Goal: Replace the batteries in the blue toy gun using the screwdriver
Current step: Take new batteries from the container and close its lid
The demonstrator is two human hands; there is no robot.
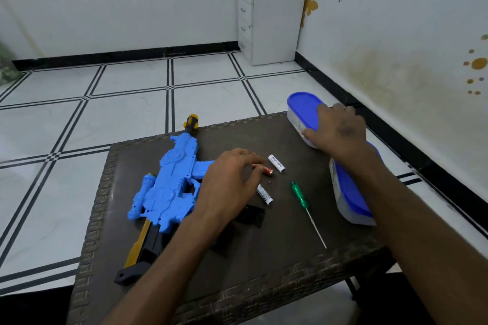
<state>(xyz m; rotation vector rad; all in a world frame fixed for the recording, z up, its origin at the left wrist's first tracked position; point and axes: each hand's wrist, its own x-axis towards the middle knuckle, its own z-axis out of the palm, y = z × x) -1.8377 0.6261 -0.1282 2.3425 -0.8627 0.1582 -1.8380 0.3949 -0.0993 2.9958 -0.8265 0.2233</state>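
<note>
The blue toy gun (169, 182) lies on the dark table (277, 266), muzzle pointing away. My left hand (227, 182) hovers beside its grip and pinches a red battery (265, 169). Two white batteries lie close by, one (276, 163) just beyond the red one and one (264, 194) partly under my fingers. A tiny screw (269, 181) sits between them. The black battery cover (250, 215) lies under my left wrist. The green-handled screwdriver (307, 212) lies to the right. My right hand (335, 128) grips the far blue-lidded container (303, 111).
A second blue-lidded container (348, 198) lies on the table's right side under my right forearm. The table stands close to the wall on the right. A white drawer cabinet (269, 18) stands in the far corner of the tiled floor.
</note>
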